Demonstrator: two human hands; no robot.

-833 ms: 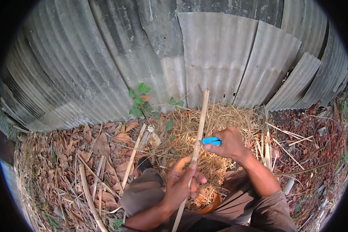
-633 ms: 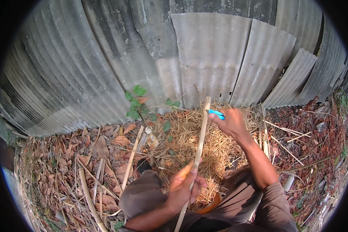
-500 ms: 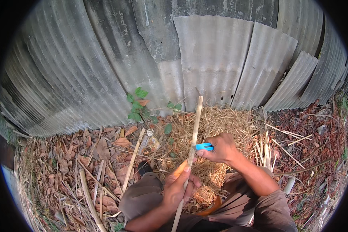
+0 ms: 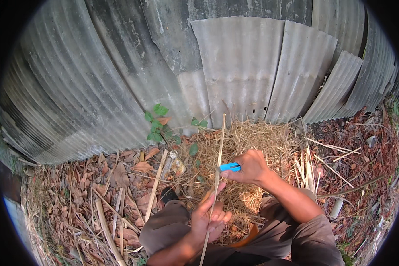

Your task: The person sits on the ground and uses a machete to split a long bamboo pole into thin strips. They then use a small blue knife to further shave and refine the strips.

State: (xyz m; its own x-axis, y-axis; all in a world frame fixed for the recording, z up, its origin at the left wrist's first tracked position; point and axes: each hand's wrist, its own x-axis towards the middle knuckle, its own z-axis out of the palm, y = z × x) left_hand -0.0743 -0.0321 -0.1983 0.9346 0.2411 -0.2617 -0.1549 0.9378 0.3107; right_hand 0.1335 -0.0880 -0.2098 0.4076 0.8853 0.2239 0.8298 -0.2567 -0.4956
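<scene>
Pale strip [image 4: 221,142] has just been turned narrow-edge up, so apparently that side's offered to the blue cutter [image 4: 230,167] gripped by the right hand's [image 4: 253,168] fingers; strip's pinched by the left hand's [image 4: 200,224].

Outdoors, in daylight, at the foot of a wall of grey corrugated sheets [image 4: 80,84], unevenly overlapped, with dark weathered stains [image 4: 266,8] along the top and a paler panel [image 4: 239,53] near the middle. Along its base, a small green plant [image 4: 156,126] left of centre and a thick heap of straw [image 4: 266,137] at centre. To the left, a carpet of dry brown leaves [image 4: 88,186], with pale sticks [image 4: 109,232] scattered across; to the right, reddish-brown litter [image 4: 368,177], more thin sticks [image 4: 334,171] and a short pale cylinder [image 4: 336,208]. Soft light on the wall; a brighter sunny patch [image 4: 253,199] low on the straw.
</scene>
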